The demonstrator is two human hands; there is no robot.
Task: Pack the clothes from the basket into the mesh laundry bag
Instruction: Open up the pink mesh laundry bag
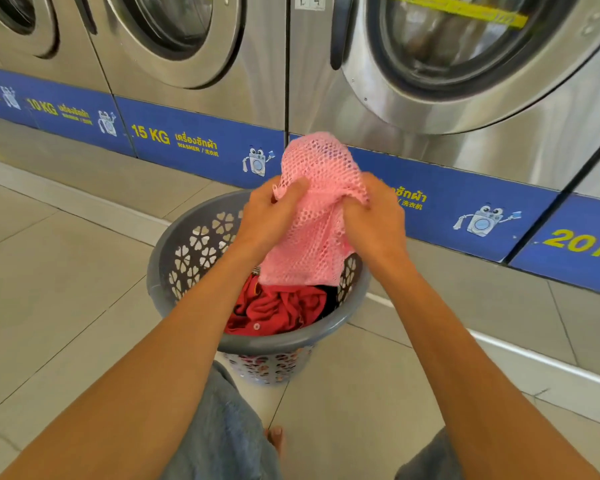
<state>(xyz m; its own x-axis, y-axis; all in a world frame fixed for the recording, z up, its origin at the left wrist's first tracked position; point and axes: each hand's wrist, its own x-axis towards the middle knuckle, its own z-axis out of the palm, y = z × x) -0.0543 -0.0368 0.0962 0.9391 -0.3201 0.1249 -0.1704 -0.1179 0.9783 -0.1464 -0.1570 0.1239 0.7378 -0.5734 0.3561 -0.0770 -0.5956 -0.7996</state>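
A pink mesh laundry bag (312,209) hangs bunched above a round grey basket (174,251) with flower-shaped holes that stands on the floor. My left hand (271,216) grips the bag's left side and my right hand (374,220) grips its right side, both closed on the mesh. The bag's lower end droops into the basket's mouth. Inside the basket lies a crumpled red garment (274,310) with some dark cloth beside it. What the bag holds, if anything, I cannot make out.
A row of steel front-loading washers (465,64) with a blue base strip stands just beyond the basket. A raised tiled step runs along their foot. Beige floor tiles spread to the left. My denim-clad knees and a bare foot (274,441) are below the basket.
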